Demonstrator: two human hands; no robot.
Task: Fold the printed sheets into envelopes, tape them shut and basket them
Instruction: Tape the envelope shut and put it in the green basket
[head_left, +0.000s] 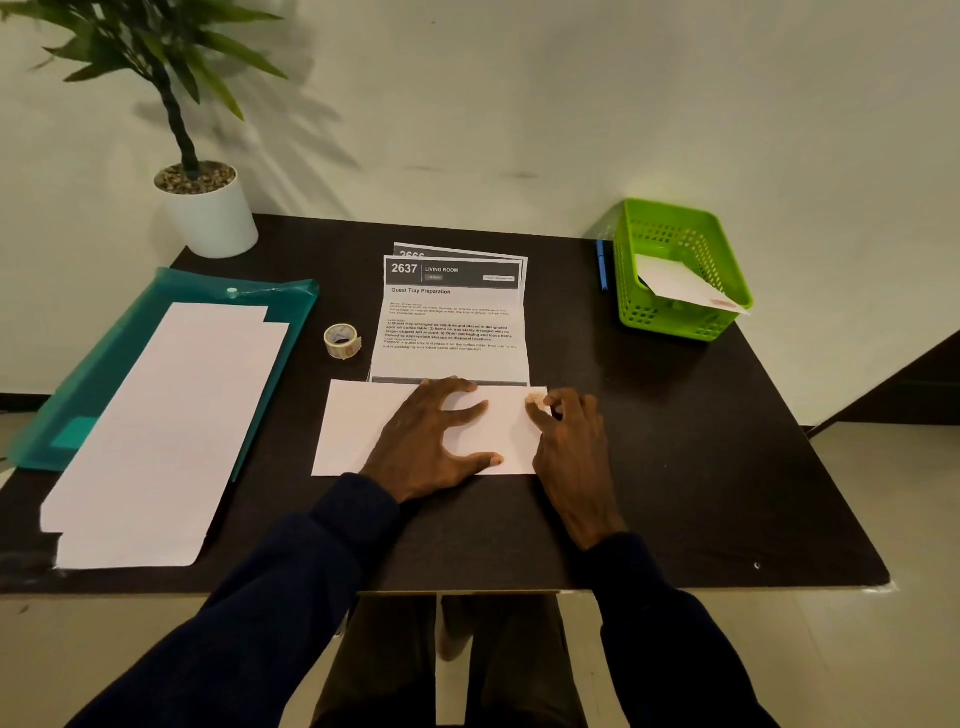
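A white envelope (358, 426) lies flat on the dark table (675, 441) in front of me. My left hand (436, 441) presses down on its middle with fingers spread. At the envelope's right end, my right hand (566, 441) has its fingertips on a small piece of tape. Behind the envelope lie printed sheets (452, 322), the top one headed "2637 Living Room". A tape roll (342, 341) stands left of the sheets. The green basket (680, 270) at the back right holds one white envelope (680, 283).
A stack of blank envelopes (161, 431) lies on a teal folder (130, 343) at the left. A potted plant (202, 208) stands at the back left corner. A blue pen (601, 262) lies beside the basket. The table's near edge runs just below my wrists.
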